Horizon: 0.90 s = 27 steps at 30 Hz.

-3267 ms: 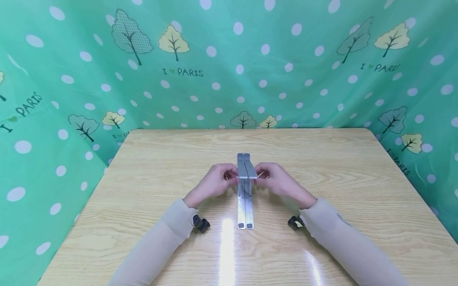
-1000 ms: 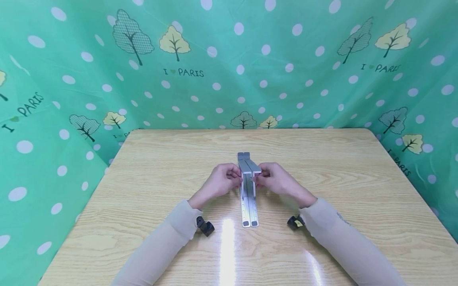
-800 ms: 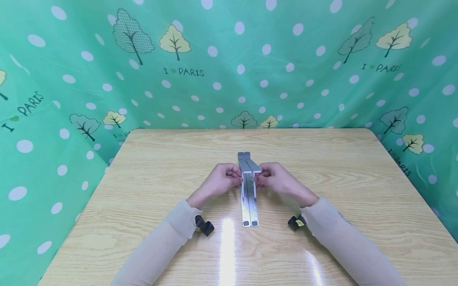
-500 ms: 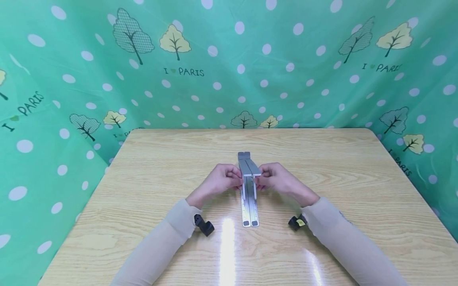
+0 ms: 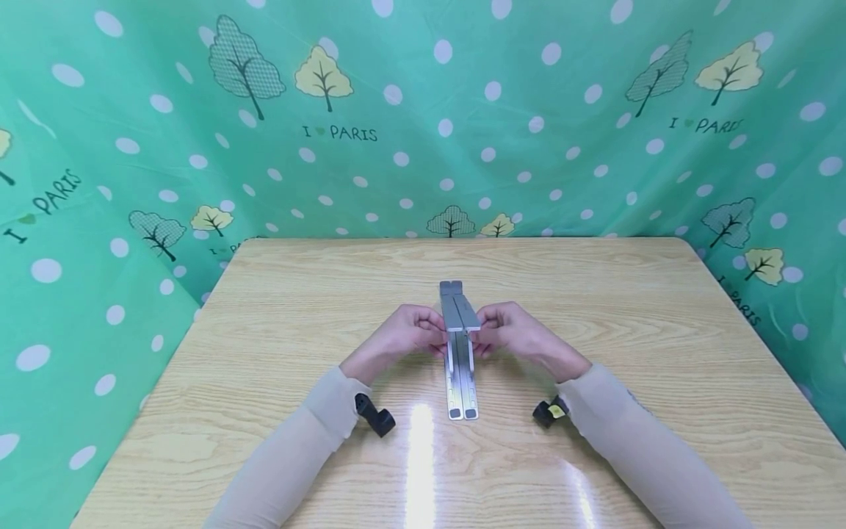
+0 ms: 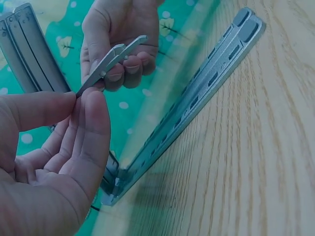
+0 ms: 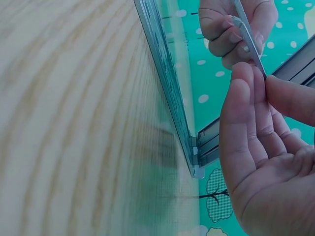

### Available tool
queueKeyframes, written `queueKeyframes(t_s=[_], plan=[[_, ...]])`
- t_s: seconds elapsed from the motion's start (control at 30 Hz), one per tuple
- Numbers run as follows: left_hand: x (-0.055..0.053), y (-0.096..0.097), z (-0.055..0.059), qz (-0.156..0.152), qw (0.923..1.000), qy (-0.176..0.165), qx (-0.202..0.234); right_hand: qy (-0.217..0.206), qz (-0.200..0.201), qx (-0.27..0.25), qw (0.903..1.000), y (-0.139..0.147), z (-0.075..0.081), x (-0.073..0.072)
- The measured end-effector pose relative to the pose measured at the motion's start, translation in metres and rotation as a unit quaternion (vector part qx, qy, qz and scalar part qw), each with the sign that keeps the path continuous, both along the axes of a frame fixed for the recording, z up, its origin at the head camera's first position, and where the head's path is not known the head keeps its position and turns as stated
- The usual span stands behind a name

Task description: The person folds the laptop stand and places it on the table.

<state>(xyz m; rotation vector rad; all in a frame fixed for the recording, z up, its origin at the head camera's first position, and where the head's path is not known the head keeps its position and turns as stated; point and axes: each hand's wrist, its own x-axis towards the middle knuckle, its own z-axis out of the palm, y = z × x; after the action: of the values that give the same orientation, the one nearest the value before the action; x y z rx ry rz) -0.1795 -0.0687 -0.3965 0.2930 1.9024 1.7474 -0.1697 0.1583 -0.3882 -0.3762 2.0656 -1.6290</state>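
A silver folding laptop stand [image 5: 460, 316] stands on the table in the head view, its two halves side by side. Its slotted base rails [image 6: 197, 93] lie flat, while the upper arms [image 6: 37, 49] rise at a slant from the far hinge. My left hand [image 5: 413, 330] pinches one thin support leg [image 6: 109, 63] between thumb and fingers. From the other side, my right hand [image 5: 512, 332] pinches the opposite support leg [image 7: 256, 51]. The lower ends of both legs hang above the rails, apart from the slots in the wrist views.
The wooden table [image 5: 317, 286] has a bright light reflection near the front. A green polka-dot cloth [image 5: 370, 176] hangs behind and beside it. A black wrist camera [image 5: 375, 415] sits below the left cuff, and another camera [image 5: 546, 413] below the right.
The stand's near end has shifted slightly right since the oldest frame. During the last second its raised near end has lowered a little, with both hands still pinching the legs.
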Motion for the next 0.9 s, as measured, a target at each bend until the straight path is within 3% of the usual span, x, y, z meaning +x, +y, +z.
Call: queueKeyframes(t_s=[0.47, 0.9], plan=[[0.0004, -0.0051, 0.0002, -0.023, 0.9946, -0.07, 0.073, -0.062, 0.011, -0.053, 0.9966, 0.0011, -0.0036, 0.001], [0.0013, -0.0076, 0.0006, -0.033, 0.984, -0.138, 0.108, -0.144, 0.017, -0.133, 0.9805, 0.0061, -0.0083, -0.0004]])
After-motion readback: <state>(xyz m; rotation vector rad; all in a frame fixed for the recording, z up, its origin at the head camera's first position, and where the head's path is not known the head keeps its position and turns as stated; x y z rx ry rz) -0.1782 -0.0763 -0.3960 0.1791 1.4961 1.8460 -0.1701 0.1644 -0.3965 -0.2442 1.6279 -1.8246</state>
